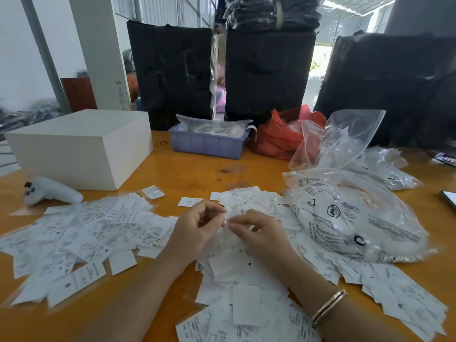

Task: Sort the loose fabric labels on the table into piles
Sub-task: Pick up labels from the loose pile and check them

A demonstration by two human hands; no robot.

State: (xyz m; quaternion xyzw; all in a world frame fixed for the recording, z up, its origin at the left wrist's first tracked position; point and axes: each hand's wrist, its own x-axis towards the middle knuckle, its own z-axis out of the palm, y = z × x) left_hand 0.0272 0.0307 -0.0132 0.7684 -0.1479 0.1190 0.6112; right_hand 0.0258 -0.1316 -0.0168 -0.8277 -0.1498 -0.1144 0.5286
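Fingers [217,213] of both hands pinch one label [230,218] between label heaps, white box [81,146] and plastic bags [345,213] flanking.

left hand [197,225], right hand [256,230], pinching label [228,218]

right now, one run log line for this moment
step: sorting labels | left hand: pinching label | right hand: pinching same label | piles: left pile, centre pile

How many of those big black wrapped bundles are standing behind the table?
3: left black bundle behind the lavender tray, middle black bundle behind the red bag, right black bundle behind the clear bags. More may be hidden behind them.
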